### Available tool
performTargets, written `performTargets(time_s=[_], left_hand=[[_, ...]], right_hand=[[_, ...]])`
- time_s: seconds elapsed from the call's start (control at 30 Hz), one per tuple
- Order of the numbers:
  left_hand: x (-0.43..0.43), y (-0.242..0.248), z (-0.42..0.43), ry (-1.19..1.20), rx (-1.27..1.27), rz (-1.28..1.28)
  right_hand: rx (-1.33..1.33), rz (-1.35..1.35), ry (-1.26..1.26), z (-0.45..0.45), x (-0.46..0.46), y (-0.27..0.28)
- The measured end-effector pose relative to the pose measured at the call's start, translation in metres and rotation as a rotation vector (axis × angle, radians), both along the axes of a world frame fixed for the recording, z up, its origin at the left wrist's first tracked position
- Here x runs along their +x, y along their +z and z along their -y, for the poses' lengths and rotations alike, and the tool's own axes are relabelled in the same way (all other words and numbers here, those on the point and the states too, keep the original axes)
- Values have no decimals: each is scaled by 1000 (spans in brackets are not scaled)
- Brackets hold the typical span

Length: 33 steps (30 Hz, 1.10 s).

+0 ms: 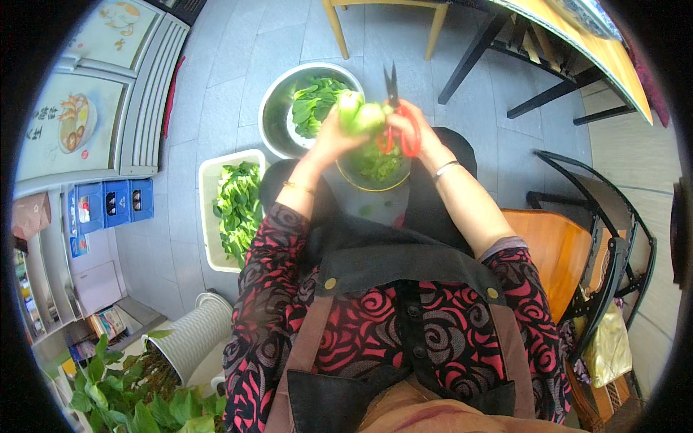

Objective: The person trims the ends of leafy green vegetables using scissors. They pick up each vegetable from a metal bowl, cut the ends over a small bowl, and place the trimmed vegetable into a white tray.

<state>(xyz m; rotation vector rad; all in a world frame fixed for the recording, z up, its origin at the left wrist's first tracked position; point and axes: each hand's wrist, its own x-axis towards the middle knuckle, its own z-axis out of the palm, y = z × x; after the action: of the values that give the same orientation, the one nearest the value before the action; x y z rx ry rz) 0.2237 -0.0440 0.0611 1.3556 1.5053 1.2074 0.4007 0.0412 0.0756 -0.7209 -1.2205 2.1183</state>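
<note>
My left hand (331, 135) grips a head of bok choy (361, 116), its pale stem end facing the right hand. In my right hand (422, 127) are red-handled scissors (392, 89), their dark blades pointing away from me beside the bok choy. Directly below, between my knees, a bin with a yellow rim (373, 189) holds green vegetable pieces (381, 165). Beyond my left hand a round steel basin (269, 113) contains leafy greens (314, 105). To the left, more bok choy (238, 205) fills a white plastic basket (208, 238).
On the left are a decorated refrigerated cabinet (92, 124) and blue bottle crates (116, 201). A potted plant (189, 341) is at lower left. A wooden stool (390, 2) and a table (622, 70) stand ahead; chairs (547, 254) are at my right.
</note>
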Motion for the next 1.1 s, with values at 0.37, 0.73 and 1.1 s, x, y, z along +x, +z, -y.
performTargets(time_s=[0.37,0.73,1.1], left_hand=[[13,34,10,-201,-121,149],[2,6,3,-27,-201,315],[10,-10,11,-133,-190,712]], right_hand=[[-33,-42,81,0,0,-1],[-45,7,-11,3,0,1],[583,556,124,5,-3,-25]])
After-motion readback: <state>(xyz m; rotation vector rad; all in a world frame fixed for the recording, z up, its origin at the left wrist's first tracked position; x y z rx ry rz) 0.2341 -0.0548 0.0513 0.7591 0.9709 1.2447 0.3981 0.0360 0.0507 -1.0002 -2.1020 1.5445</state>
